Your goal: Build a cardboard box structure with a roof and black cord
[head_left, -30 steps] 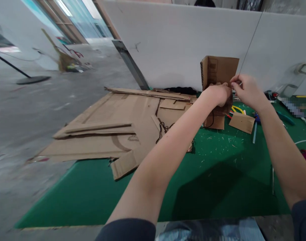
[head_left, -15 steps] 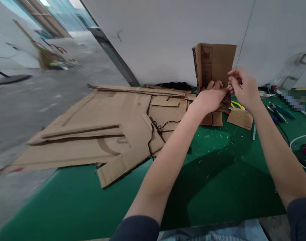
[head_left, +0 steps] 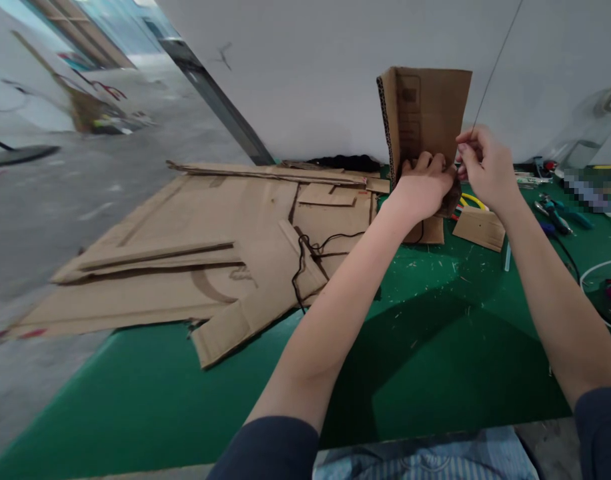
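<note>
The left hand [head_left: 421,189], grip hidden, lies against the upright, folded brown cardboard [head_left: 430,110]; bracing it firmly should help. The right hand [head_left: 488,167] pinches fingertips together.

Moderate-to-dim light, cool cast; brightest spot is the bluish opening [head_left: 128,30] top left. White wall [head_left: 310,80] reads flat grey, darker toward the top. Broad soft-edged shadow [head_left: 425,333] on the green tabletop [head_left: 135,400] between the forearms [head_left: 310,350]. Inside of the cardboard box [head_left: 430,113] shaded, detail low. Broom [head_left: 83,110] and concrete floor [head_left: 115,173] smeared, wide-angle stretch toward the left edge. Centre fairly sharp. Pixelated patch [head_left: 588,190] at right, unreadable
</note>
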`<control>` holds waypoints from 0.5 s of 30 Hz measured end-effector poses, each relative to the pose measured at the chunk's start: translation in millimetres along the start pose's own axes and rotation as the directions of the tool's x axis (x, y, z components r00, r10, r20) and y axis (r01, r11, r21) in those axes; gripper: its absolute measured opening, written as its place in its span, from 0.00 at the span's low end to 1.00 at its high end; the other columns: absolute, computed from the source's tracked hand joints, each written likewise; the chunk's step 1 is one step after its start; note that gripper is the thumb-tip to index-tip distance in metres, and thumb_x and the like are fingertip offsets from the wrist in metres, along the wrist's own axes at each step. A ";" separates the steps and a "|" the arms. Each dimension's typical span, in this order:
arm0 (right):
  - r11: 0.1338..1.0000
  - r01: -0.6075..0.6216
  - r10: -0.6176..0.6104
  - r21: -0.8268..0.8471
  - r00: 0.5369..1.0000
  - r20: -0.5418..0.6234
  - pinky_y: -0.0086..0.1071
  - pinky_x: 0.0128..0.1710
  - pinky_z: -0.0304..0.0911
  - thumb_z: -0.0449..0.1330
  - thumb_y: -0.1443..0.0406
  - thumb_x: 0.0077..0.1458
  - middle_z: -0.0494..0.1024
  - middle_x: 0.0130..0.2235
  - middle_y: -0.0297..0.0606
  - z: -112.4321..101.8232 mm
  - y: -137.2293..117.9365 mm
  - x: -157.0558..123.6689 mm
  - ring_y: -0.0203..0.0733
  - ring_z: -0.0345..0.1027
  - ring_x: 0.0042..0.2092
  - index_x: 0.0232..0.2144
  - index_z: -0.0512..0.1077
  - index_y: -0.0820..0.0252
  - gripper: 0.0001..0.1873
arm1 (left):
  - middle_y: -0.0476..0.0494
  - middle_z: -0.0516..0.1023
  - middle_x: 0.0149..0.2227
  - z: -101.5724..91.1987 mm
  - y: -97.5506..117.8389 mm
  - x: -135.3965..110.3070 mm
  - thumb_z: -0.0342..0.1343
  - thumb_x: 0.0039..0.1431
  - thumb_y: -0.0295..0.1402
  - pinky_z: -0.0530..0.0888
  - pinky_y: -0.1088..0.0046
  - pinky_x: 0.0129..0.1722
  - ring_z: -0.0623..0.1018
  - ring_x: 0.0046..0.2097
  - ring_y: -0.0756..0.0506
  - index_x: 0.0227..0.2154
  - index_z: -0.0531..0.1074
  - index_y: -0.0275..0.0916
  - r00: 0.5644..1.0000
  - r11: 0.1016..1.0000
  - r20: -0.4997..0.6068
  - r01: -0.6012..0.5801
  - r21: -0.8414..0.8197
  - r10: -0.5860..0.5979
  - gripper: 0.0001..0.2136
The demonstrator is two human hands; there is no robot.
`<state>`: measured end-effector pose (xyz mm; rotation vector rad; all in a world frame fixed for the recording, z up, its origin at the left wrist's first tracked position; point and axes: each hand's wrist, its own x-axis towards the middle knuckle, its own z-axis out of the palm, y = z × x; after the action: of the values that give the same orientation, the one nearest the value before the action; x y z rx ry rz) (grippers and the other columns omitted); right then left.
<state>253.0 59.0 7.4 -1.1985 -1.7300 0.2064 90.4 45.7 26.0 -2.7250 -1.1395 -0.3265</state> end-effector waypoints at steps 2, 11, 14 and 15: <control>1.000 -0.003 0.003 0.016 1.000 0.000 0.38 0.36 0.73 0.50 0.51 0.62 0.74 0.34 0.35 0.1 -0.7 0.2 0.39 0.70 0.30 0.42 0.66 0.47 0.12 | 0.27 0.63 0.59 -1.4 -1.0 0.3 0.39 0.60 0.20 0.67 0.42 0.54 0.62 0.61 0.31 0.60 0.62 0.33 1.000 1.000 0.019 0.007 -0.002 -0.007 0.25; 1.000 -0.025 0.025 -0.016 1.000 0.005 0.40 0.37 0.73 0.51 0.49 0.62 0.74 0.33 0.35 2.7 -4.4 -0.7 0.40 0.71 0.30 0.42 0.67 0.48 0.15 | 0.27 0.65 0.58 1.6 -1.4 2.2 0.39 0.60 0.20 0.67 0.42 0.55 0.64 0.60 0.31 0.57 0.66 0.33 1.000 1.000 0.005 0.000 -0.013 0.000 0.23; 1.000 -0.031 0.031 0.005 0.999 -0.011 0.38 0.34 0.72 0.50 0.51 0.63 0.73 0.32 0.34 1.7 -5.3 0.2 0.39 0.69 0.28 0.41 0.66 0.49 0.13 | 0.26 0.65 0.58 1.4 -1.3 1.8 0.40 0.60 0.21 0.66 0.41 0.54 0.63 0.60 0.30 0.57 0.66 0.33 1.000 1.000 0.000 -0.001 -0.026 0.001 0.23; 0.999 -0.036 0.036 0.010 0.999 -0.016 0.38 0.33 0.72 0.50 0.51 0.63 0.73 0.32 0.34 1.3 -5.3 0.5 0.39 0.69 0.28 0.41 0.66 0.49 0.13 | 0.26 0.64 0.59 1.4 -1.3 1.8 0.40 0.60 0.21 0.67 0.41 0.54 0.63 0.60 0.30 0.57 0.65 0.33 1.000 1.000 0.003 -0.002 -0.027 0.002 0.23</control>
<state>248.7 57.2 10.2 -1.2216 -1.6925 0.2258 90.9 48.1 25.3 -2.7505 -1.1414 -0.3397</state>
